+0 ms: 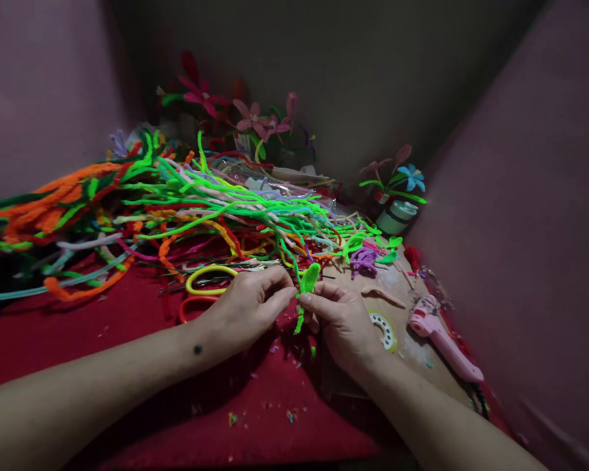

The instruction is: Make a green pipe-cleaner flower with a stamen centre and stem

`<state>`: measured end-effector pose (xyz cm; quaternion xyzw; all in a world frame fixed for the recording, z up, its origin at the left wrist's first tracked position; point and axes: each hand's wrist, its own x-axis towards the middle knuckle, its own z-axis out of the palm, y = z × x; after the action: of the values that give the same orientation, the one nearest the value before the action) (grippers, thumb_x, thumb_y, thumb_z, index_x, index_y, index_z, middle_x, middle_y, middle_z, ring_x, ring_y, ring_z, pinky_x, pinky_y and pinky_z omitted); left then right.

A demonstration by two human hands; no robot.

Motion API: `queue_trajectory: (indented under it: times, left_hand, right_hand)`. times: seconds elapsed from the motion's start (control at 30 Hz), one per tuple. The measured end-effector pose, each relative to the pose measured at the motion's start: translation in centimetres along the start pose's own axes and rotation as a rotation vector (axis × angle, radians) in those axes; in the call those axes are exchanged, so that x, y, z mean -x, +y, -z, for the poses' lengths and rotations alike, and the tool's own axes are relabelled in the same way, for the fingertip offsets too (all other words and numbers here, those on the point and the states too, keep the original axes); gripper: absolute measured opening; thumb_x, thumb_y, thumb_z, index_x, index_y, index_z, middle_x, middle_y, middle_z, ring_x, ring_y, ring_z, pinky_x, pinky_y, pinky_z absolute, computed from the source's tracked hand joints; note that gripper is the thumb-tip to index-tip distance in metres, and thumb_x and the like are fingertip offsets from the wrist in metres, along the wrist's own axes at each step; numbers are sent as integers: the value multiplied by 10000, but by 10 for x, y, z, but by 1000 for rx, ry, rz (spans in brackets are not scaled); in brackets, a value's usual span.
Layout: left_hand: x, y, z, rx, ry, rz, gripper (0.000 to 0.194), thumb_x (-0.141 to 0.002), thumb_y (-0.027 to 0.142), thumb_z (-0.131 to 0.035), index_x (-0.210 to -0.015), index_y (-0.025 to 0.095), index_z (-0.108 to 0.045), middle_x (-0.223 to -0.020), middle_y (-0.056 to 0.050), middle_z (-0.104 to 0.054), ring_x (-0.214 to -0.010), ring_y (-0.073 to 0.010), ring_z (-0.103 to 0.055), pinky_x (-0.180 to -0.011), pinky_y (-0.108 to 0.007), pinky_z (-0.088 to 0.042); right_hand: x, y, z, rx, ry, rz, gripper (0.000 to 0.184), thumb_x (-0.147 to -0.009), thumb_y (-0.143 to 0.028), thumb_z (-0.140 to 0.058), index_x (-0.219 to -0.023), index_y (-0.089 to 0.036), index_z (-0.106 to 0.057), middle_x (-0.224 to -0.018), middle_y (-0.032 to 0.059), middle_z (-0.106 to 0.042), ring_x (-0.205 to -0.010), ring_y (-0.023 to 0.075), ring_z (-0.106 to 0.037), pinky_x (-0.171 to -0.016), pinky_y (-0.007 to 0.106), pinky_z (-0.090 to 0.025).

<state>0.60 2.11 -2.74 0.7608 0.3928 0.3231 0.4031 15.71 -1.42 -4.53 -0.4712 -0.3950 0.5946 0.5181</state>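
A bright green pipe-cleaner leaf (309,279) stands upright between my hands, with a short twisted stem hanging below it. My right hand (346,320) pinches it near its base, thumb against forefinger. From the other side, my left hand (255,304) has its thumb and forefinger pressed together at the leaf's lower edge; the exact bit of pipe cleaner in that pinch is too small to make out. Scissors with a yellow and an orange handle loop (211,269) lie just behind my left hand, partly covered by it.
A large heap of coloured pipe cleaners (235,203) spreads across the back of the red table cover (142,386). On a board at right are a tape roll (383,330), a pink glue gun (442,337) and a purple pipe-cleaner piece (364,261). Pipe-cleaner flowers (255,118) stand behind.
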Motion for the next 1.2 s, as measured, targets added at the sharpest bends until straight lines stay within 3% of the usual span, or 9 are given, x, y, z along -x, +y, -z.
queue_trajectory:
  times: [0.2, 0.43, 0.57, 0.77, 0.9, 1.07, 1.2]
  left_hand:
    - [-3, 8, 10, 263, -94, 172, 150, -765, 290, -562, -807, 150, -598, -586, 44, -530, -485, -67, -437, -446, -174, -328]
    - [-6, -5, 11, 648, -280, 289, 257, -737, 286, -630, -955, 153, -599, -571, 47, -504, -440, -41, -356, -406, -172, -257]
    - [-7, -9, 11, 684, -407, 266, 160, -755, 275, -609, -797, 120, -606, -599, 22, -511, -449, -45, -372, -410, -192, -261]
    - [-6, -5, 11, 470, -317, 211, 205, -775, 311, -580, -691, 126, -596, -500, 50, -450, -422, -49, -348, -404, -200, -246]
    - [-7, 5, 12, 242, -254, 177, 121, -745, 201, -581, -673, 120, -635, -503, 52, -480, -435, -42, -373, -411, -182, -262]
    - [-4, 8, 10, 188, -220, 109, 94, -713, 118, -565, -678, 129, -652, -535, 53, -529, -483, -47, -441, -472, -161, -338]
    - [3, 3, 3, 74, -70, -15, 124, -717, 97, -540, -680, 136, -651, -612, 32, -584, -591, -75, -516, -568, -173, -388]
  right_hand:
    - [4, 1, -2, 48, -8, -17, 126, -681, -197, -664, -605, -130, -589, -455, -56, -464, -393, 35, -337, -405, 184, -244]
    - [8, 2, -3, -13, -117, -115, 127, -663, -207, -667, -588, -138, -590, -474, -39, -517, -363, 50, -362, -361, 191, -258]
    - [9, 2, 0, -4, -152, -152, 101, -653, -213, -680, -654, -130, -623, -510, -29, -542, -377, 51, -375, -361, 189, -268]
    - [8, 1, -1, 64, -148, -134, 120, -684, -225, -660, -644, -133, -595, -493, -42, -511, -387, 42, -356, -375, 181, -250]
    - [11, -2, -3, 185, -73, -71, 175, -697, -214, -642, -576, -140, -540, -456, -62, -459, -395, 33, -344, -390, 177, -237]
    - [16, -6, -5, 291, -43, -58, 166, -723, -242, -619, -605, -140, -565, -471, -58, -465, -415, 38, -359, -399, 180, -243]
    - [14, -5, -6, 204, -53, -96, 176, -678, -211, -641, -556, -142, -535, -431, -69, -431, -390, 34, -316, -386, 188, -217]
